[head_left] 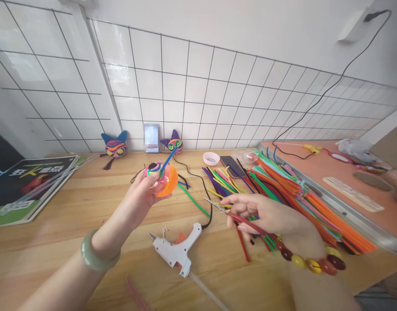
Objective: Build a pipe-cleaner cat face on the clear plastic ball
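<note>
My left hand, at centre left, is wrapped round a clear ball partly covered in orange, pink and other coloured pipe cleaners. A blue pipe cleaner sticks up from the ball. My right hand holds tweezers with a red handle, their thin metal tip pointing left towards the ball but apart from it. Below and between my hands a white glue gun lies on its side. A green pipe cleaner lies on the wood behind the gun.
Bundled pipe cleaners spread across the right. Two finished heads, a propped phone, a pink bowl and a dark phone stand or lie further back. Magazines lie left. Another person's hand shows far right.
</note>
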